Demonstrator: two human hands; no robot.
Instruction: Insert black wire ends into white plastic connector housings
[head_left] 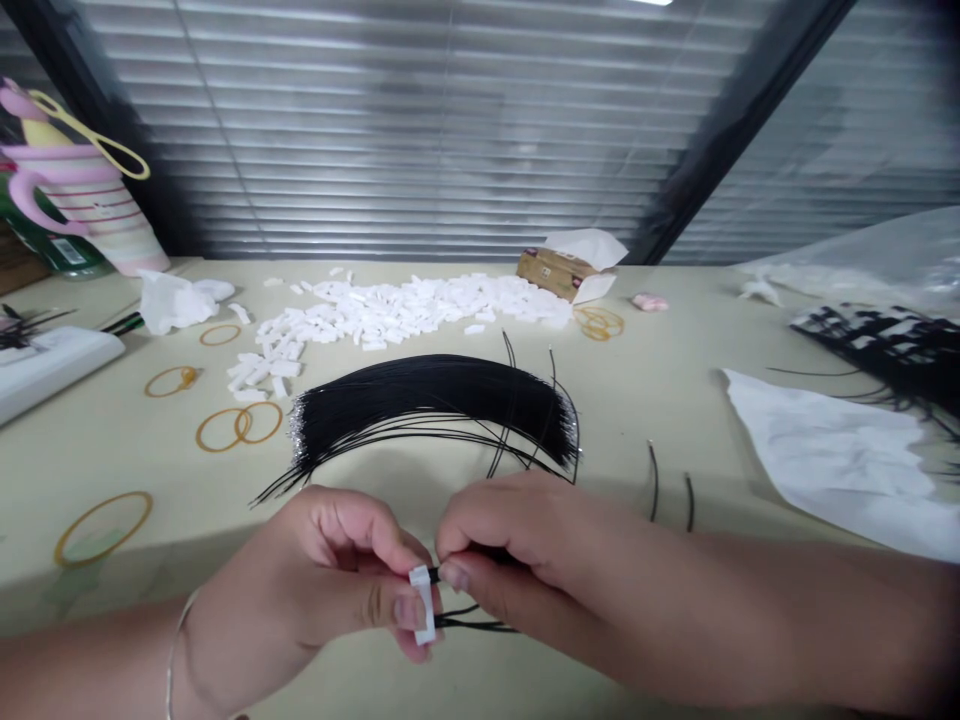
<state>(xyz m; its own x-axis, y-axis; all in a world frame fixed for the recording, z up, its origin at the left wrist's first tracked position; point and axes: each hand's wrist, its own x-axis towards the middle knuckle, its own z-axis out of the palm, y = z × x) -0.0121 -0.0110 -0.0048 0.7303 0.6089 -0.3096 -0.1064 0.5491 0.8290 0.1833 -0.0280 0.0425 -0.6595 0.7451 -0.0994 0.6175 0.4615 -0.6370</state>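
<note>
Between the thumb and fingers of my left hand (352,580) is a white plastic connector housing (423,606), held upright near the bottom middle. Several black wires (480,626) run out of its right side, at the lower end. My right hand (517,560) pinches a black wire (434,575) right beside the upper end of the housing; most of that wire is hidden by the hand. Beyond both hands lies a thick curved bundle of black wires (435,395) with silvery terminals at its two ends. A few loose wires cross its right part.
White connector housings (405,310) lie heaped at the back. Behind them stands a brown tissue pack (559,272). Rubber bands (103,528) are scattered on the left, near a striped cup (105,210). White paper (832,450) and wired connectors (885,345) lie at the right.
</note>
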